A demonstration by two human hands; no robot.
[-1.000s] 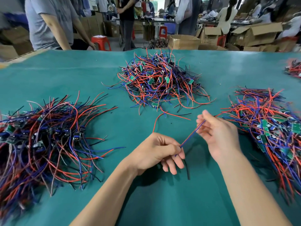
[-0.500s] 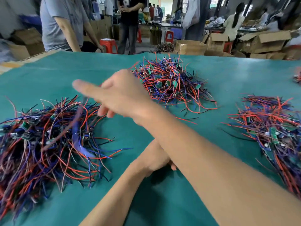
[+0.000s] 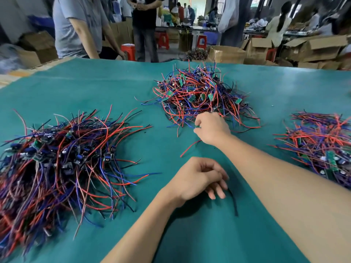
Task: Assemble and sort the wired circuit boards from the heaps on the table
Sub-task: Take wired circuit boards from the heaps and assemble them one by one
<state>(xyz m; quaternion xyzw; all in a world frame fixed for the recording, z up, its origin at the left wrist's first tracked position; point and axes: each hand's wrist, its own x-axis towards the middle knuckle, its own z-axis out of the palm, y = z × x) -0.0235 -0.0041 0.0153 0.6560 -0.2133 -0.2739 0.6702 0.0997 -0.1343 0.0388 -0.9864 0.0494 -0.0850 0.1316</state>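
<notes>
Green board (image 3: 197, 127) pinched in right hand (image 3: 212, 128) at middle heap's (image 3: 201, 93) near edge; left hand (image 3: 197, 179) curled on black wire (image 3: 233, 201), nearer.

Two bare forearms enter from the bottom edge, no sleeves in view. Left hand (image 3: 197, 179) and right hand (image 3: 212, 128): no gloves, rings, watch or wristbands seen. Fingernails on left hand short, unpainted.

Assembly workshop, wire heaps (image 3: 201, 95), cardboard boxes (image 3: 226, 54), workers at benches (image 3: 279, 25)
</notes>
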